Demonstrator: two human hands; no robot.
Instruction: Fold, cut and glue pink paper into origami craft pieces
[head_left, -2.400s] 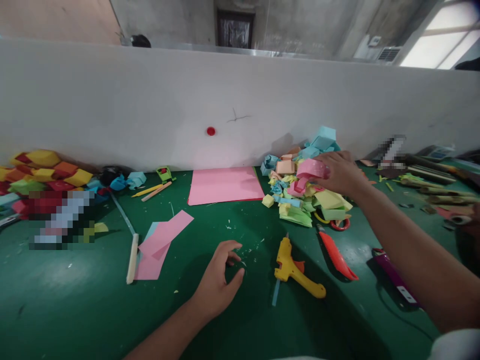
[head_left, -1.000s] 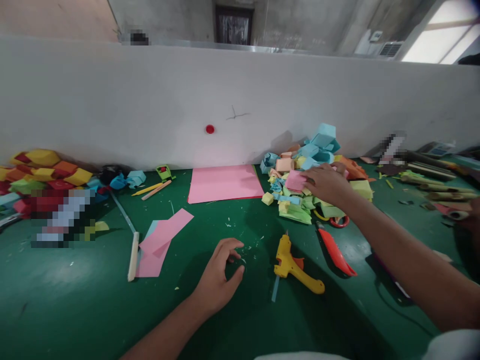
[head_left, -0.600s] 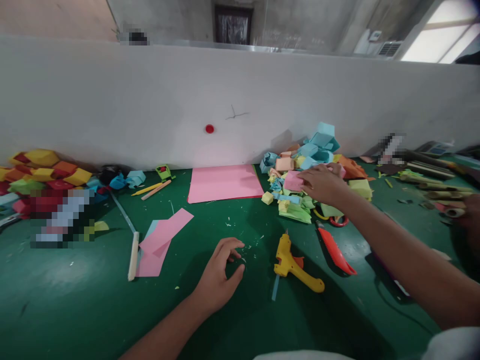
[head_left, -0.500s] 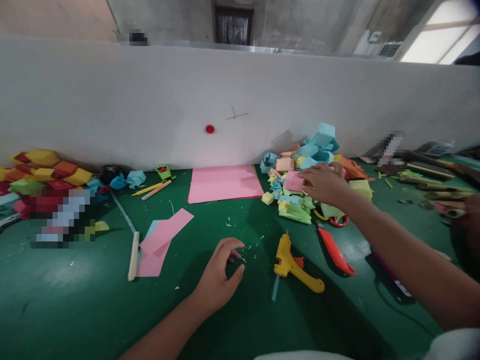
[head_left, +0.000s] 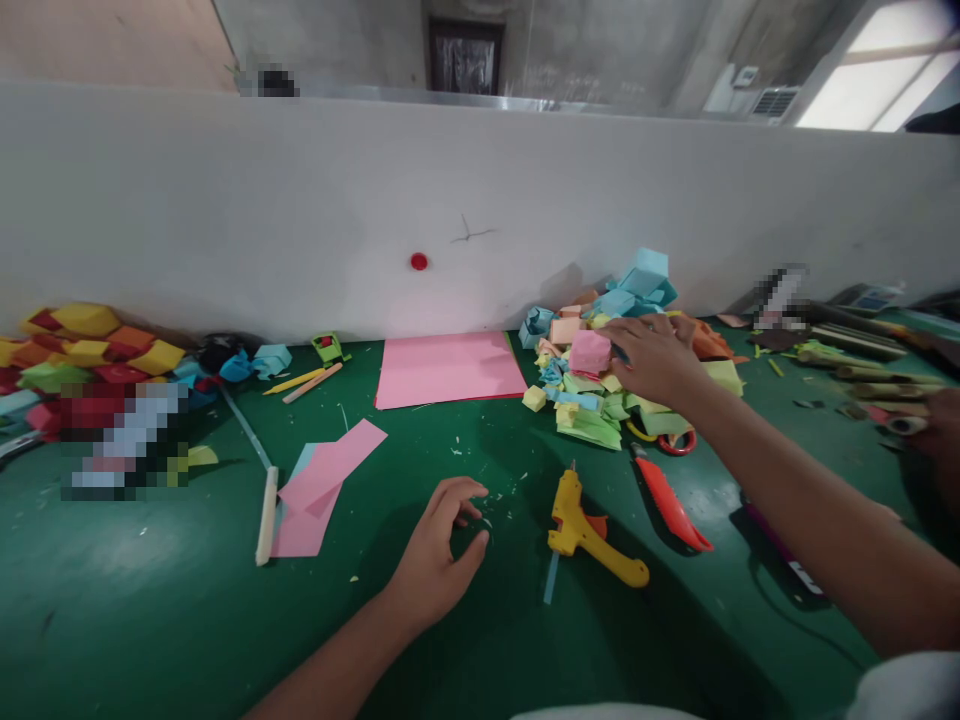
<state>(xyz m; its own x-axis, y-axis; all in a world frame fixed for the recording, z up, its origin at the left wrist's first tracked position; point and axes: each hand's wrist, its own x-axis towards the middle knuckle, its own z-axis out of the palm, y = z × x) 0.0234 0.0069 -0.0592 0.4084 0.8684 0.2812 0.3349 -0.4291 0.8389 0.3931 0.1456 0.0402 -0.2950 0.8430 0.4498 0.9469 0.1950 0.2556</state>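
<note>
1. Green table top [head_left: 195, 640] carries all things; my landmark on it is the yellow glue gun [head_left: 576, 525], its nozzle directed away from the person.
2. Coloured paper heap [head_left: 592, 430] lies beyond the glue gun, slightly to its right side.
3. Pink sheets [head_left: 450, 368] lie flat, beyond the glue gun and to its left.
4. Right hand [head_left: 656, 358] is over the heap, beyond the glue gun and a little right. Its fingers are bent and directed leftward; whether they grasp or touch something, I cannot tell.
5. Left hand [head_left: 442, 545] is near the glue gun, on its left side. Its fingers are half curled, the thumb stands apart, and nothing is held between.
6. Pink folded piece [head_left: 590, 353] sits on the heap, almost straight beyond the glue gun. It lies just to the left of the right fingertips, which makes the right hand clearly the nearer one. Its shape looks nearly square, so I see no clear long axis.
</note>
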